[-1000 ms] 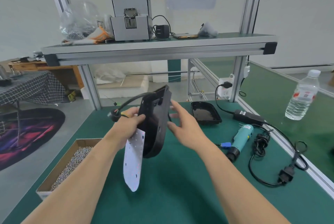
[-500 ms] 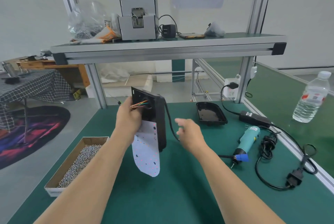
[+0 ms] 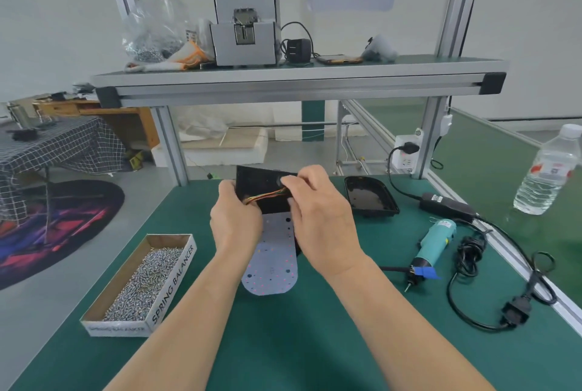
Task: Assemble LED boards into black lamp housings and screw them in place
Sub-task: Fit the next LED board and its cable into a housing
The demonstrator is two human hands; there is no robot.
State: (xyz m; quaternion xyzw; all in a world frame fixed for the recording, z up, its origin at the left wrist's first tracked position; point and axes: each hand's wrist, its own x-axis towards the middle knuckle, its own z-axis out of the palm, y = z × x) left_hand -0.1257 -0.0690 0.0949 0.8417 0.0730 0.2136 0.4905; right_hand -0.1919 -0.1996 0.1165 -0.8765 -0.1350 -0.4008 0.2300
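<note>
While left grip [image 3: 234, 226] holds housing [image 3: 258, 181], right grip [image 3: 321, 220] pinches wires [image 3: 264, 196]; one board [image 3: 272, 267], second housing [image 3: 370, 198].

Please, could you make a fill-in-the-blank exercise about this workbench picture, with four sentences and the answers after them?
1. The side of the cardboard box holding the screws reads SPRING ____.
2. The left hand grips the black housing, and the white LED board hangs ____ it.
3. The right hand pinches the coloured ____ at the housing.
4. The teal screwdriver lies on the person's ____ side.

Missing words: BALANCER; below; wires; right.
</note>
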